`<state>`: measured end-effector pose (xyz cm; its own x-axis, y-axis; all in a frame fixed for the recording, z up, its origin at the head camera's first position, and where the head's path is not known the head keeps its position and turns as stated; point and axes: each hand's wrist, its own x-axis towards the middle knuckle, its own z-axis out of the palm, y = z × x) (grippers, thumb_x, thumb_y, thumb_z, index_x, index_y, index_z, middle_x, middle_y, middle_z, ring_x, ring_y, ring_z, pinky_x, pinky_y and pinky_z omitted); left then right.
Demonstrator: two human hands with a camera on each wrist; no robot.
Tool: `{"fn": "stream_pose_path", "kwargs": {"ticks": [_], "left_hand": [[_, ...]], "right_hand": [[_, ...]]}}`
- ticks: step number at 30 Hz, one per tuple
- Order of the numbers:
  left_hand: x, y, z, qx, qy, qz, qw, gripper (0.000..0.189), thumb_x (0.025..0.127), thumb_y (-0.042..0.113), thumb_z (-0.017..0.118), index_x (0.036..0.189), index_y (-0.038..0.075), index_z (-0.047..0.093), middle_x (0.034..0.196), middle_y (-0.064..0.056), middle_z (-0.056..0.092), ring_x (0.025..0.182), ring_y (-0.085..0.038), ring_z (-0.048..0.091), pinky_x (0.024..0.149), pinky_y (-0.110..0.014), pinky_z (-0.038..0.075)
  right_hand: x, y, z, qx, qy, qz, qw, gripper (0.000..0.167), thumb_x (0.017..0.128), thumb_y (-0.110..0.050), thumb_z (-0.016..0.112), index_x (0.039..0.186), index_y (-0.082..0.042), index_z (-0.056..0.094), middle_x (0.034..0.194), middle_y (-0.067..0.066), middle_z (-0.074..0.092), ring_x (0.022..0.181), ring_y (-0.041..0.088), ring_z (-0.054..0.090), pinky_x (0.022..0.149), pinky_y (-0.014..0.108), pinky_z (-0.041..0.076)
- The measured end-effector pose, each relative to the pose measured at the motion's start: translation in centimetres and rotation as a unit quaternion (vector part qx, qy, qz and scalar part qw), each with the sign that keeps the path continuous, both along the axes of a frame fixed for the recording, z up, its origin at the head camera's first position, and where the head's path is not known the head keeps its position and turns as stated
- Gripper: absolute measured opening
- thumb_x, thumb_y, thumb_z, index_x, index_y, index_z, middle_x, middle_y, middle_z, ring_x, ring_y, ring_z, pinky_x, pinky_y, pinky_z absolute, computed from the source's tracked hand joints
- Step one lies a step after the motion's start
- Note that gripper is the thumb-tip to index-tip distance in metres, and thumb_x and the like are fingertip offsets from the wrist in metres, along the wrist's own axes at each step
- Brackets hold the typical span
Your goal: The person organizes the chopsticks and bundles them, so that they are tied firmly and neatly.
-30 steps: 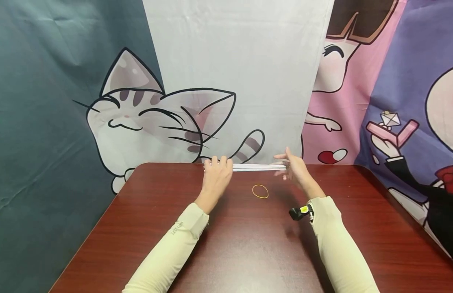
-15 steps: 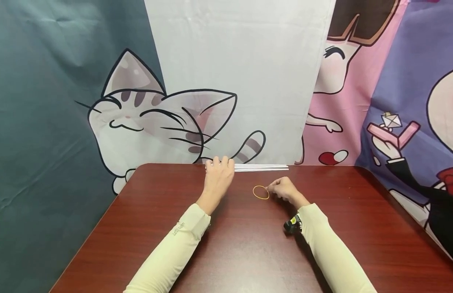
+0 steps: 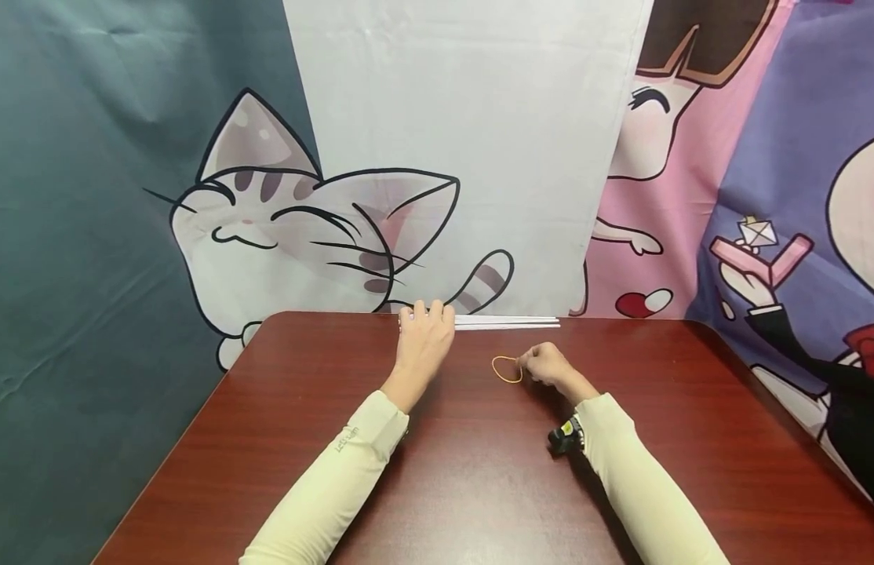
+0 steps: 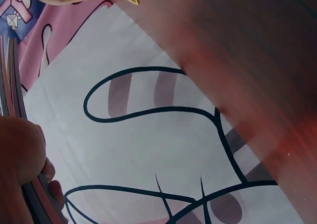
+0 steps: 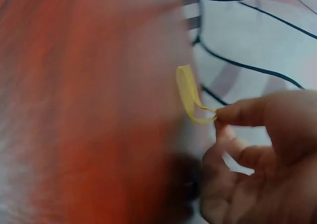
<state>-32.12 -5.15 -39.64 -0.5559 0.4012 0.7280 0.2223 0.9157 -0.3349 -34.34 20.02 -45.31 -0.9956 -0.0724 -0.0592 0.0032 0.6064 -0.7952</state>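
Observation:
At the far edge of the table, my left hand [image 3: 424,345] grips a bundle of several thin white sticks [image 3: 508,326], fingers curled over its left part. Their right ends stick out beyond the hand, pointing right. In the left wrist view the sticks [image 4: 12,80] run through the fist at the left side. Nearer and to the right, my right hand [image 3: 546,365] pinches a yellow rubber band [image 3: 508,381] between thumb and fingertip. The right wrist view has the rubber band [image 5: 183,85] hanging as a loose loop from the fingertips, apart from the sticks.
A reddish-brown wooden table [image 3: 451,486] lies under both arms. Right behind its far edge hangs a printed cloth backdrop [image 3: 522,157] with cartoon figures. A small black camera [image 3: 564,437] is strapped on the right wrist.
My right hand has left the sticks' right ends, come down toward the rubber band and pinched it; the band's loop has changed shape slightly. The left hand has kept its grip on the sticks.

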Motion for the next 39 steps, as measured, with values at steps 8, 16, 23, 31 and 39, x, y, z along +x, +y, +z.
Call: {"fn": "stream_pose_path", "kwargs": {"ticks": [8, 16, 23, 31, 39], "left_hand": [[0.1, 0.1, 0.2, -0.01, -0.015, 0.016, 0.9997, 0.027, 0.102, 0.012, 0.032, 0.083, 0.012, 0.052, 0.08, -0.004, 0.052, 0.076, -0.026, 0.052, 0.065, -0.04, 0.038], [0.0, 0.0, 0.0, 0.004, -0.006, 0.006, 1.0, 0.027, 0.1, 0.012, 0.032, 0.083, 0.011, 0.053, 0.079, -0.005, 0.053, 0.075, -0.027, 0.052, 0.065, -0.04, 0.037], [0.0, -0.1, 0.0, 0.009, -0.004, 0.009, 0.9999, 0.026, 0.099, 0.013, 0.033, 0.082, 0.011, 0.052, 0.077, -0.005, 0.052, 0.075, -0.027, 0.052, 0.065, -0.04, 0.038], [0.1, -0.1, 0.1, 0.013, -0.01, 0.006, 0.9998, 0.028, 0.099, 0.012, 0.03, 0.082, 0.011, 0.053, 0.079, -0.006, 0.053, 0.076, -0.027, 0.052, 0.065, -0.041, 0.038], [0.3, 0.4, 0.2, -0.006, -0.027, 0.014, 0.9995, 0.022, 0.099, 0.011, 0.036, 0.084, 0.012, 0.053, 0.081, -0.004, 0.053, 0.077, -0.026, 0.052, 0.065, -0.039, 0.038]], "right_hand": [[0.6, 1.7, 2.6, -0.384, -0.018, -0.004, 0.923, 0.015, 0.101, -0.004, 0.046, 0.105, 0.006, 0.056, 0.084, 0.008, 0.073, 0.077, 0.015, 0.072, 0.076, 0.032, 0.058], [1.8, 3.8, 5.3, -0.562, 0.021, 0.018, 0.8268, 0.029, 0.101, 0.007, 0.036, 0.101, -0.008, 0.06, 0.098, 0.004, 0.072, 0.07, 0.013, 0.067, 0.054, 0.022, 0.052], [2.2, 4.4, 5.1, -0.555, 0.091, 0.043, 0.8255, 0.024, 0.097, 0.008, 0.051, 0.088, -0.009, 0.065, 0.102, 0.004, 0.075, 0.084, 0.011, 0.072, 0.067, 0.02, 0.055], [2.4, 3.8, 5.0, -0.52, 0.128, 0.085, 0.8405, 0.022, 0.094, 0.007, 0.058, 0.112, 0.007, 0.069, 0.109, 0.009, 0.073, 0.109, 0.015, 0.066, 0.095, 0.028, 0.049], [1.5, 2.6, 6.4, -0.343, 0.148, 0.111, 0.921, 0.038, 0.087, 0.002, 0.07, 0.124, 0.007, 0.063, 0.106, 0.009, 0.074, 0.101, 0.01, 0.069, 0.088, 0.022, 0.052]]}}
